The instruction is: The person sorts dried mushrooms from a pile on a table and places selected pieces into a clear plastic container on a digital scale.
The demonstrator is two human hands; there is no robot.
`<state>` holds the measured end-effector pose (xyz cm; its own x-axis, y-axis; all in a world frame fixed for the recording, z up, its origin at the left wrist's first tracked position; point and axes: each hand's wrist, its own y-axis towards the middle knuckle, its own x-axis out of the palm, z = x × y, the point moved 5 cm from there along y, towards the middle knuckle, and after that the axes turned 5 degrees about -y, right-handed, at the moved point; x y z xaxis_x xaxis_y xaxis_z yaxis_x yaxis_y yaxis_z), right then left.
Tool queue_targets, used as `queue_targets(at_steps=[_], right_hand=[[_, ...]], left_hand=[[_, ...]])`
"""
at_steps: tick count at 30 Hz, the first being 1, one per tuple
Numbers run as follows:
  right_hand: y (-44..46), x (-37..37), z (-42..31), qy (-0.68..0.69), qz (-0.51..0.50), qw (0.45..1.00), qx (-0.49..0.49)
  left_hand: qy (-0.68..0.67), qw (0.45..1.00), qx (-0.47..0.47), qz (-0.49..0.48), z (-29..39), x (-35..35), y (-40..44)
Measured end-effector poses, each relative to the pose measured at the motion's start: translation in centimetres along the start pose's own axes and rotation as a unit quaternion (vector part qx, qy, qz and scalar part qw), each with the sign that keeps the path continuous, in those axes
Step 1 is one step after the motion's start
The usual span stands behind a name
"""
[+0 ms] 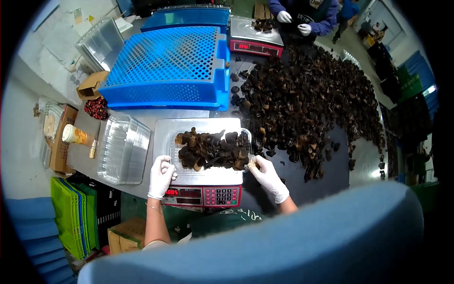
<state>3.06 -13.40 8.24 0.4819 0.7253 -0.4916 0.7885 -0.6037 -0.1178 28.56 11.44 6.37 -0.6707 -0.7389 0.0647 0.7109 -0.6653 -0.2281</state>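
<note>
A clear plastic tray (175, 137) filled with dark brown mushroom pieces (208, 149) rests on the metal plate of a red electronic scale (163, 128). My left hand (162, 176), in a white glove, has its fingers curled at the tray's lower left corner; whether they grip the rim is hard to tell. At the tray's lower right corner, my gloved right hand (268, 177) pinches the rim. Red digits glow on the scale's front panel, partly behind my left hand. To the right of the scale spreads a big pile of the same mushrooms (302, 104).
Stacked clear trays (124, 149) stand left of the scale, near a paper cup (75, 135). Beyond the scale are blue crates (165, 57). A second scale (255, 35) stands at the back, where a co-worker's gloved hands (294, 22) show. Green crates (68, 215) lean at lower left.
</note>
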Motion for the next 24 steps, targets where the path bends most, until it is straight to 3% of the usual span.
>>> queue_targets(at_steps=[5, 9, 16, 19, 22, 24], right_hand=[[4.3, -1.4, -2.8, 0.092, 0.018, 0.996, -0.013], [11.0, -2.7, -3.9, 0.042, 0.065, 0.992, -0.096], [22.7, -2.3, -5.4, 0.194, 0.077, 0.975, -0.076], [25.4, -0.8, -5.1, 0.253, 0.061, 0.966, -0.003], [28.2, 1.6, -4.2, 0.423, 0.045, 0.904, 0.043], [28.7, 1.8, -6.3, 0.512, 0.003, 0.859, 0.018]], left_hand=[[-0.042, 0.998, 0.050, 0.005, 2.7, -0.2, 3.9], [-0.047, 0.992, 0.114, 0.032, 5.8, -0.6, 9.6], [-0.063, 0.985, 0.140, 0.073, 8.0, -2.1, 21.8], [-0.056, 0.988, 0.111, 0.092, 7.2, -3.7, 25.8], [-0.176, 0.976, 0.066, 0.108, 6.7, -5.3, 27.9], [-0.281, 0.949, 0.075, 0.124, 7.2, -5.9, 27.8]])
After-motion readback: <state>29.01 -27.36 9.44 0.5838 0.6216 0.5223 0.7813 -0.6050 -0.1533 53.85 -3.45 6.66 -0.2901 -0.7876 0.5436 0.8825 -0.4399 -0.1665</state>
